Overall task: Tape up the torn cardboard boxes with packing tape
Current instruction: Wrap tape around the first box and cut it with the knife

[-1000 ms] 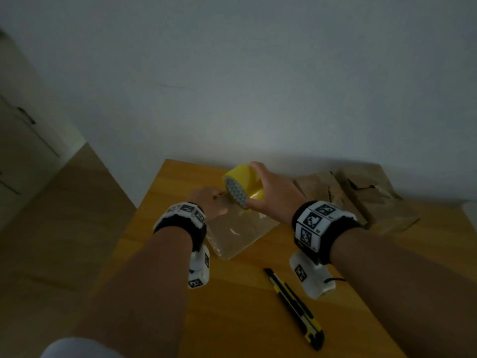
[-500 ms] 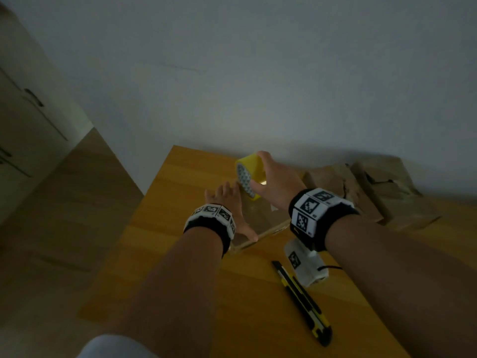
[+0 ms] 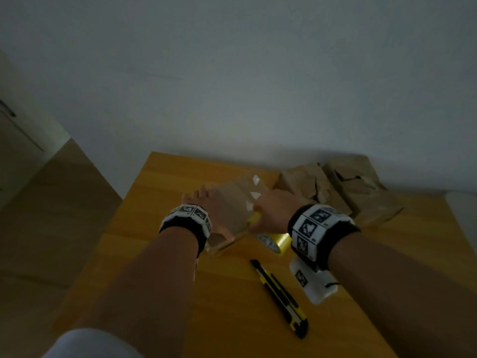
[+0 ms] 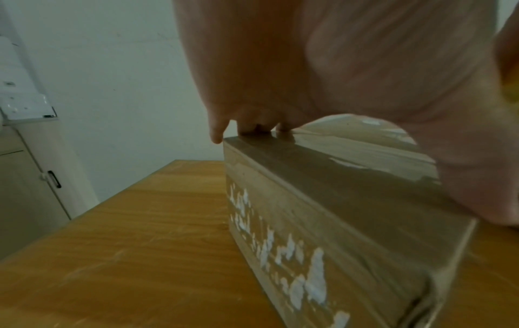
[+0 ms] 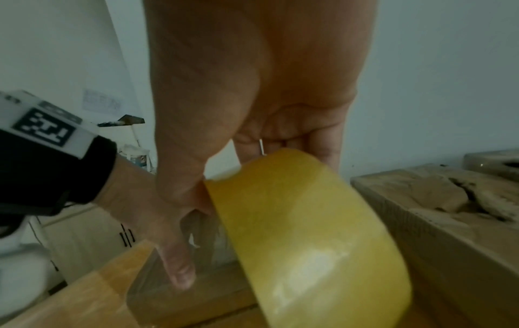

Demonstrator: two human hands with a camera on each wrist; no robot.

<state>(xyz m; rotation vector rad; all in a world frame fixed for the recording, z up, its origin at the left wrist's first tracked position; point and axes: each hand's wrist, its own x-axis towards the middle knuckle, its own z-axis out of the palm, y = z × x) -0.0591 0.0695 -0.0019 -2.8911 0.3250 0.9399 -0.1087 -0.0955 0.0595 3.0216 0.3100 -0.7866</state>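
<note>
Right now the left hand [image 3: 206, 205] lies flat on top of a small cardboard box [image 3: 237, 202], fingers straight and reaching to its far edge, pressing it down onto the wooden table [image 3: 160, 192]. That box sits near the table's far left corner and already looks glossy, as if wrapped in clear tape. The right hand [image 3: 276, 213] curls around a yellow roll of packing tape [image 3: 280, 241], thumb on one side and fingers over the top, holding it low against the box's near right end. Whether a strip runs from roll to box I cannot tell.

Two more boxes wait along the far edge toward the right corner: one torn box [image 3: 309, 187] just beside the right hand, and a second torn box [image 3: 361, 192] touching it, both with ragged cracks across their tops. A yellow and black utility knife [image 3: 281, 295] lies nearer the front edge, apart from everything.

My guess is the box is light and fairly stiff, so it would slide or tip under the pull of the tape unless it is pinned from above, as it is. Its taped skin looks slick, so flat palm pressure should serve better than a pinch at the corners. The roll is rigid and best held by its sides so it can turn. The torn lids look weak; pressing on them near the cracks could cave them in.
</note>
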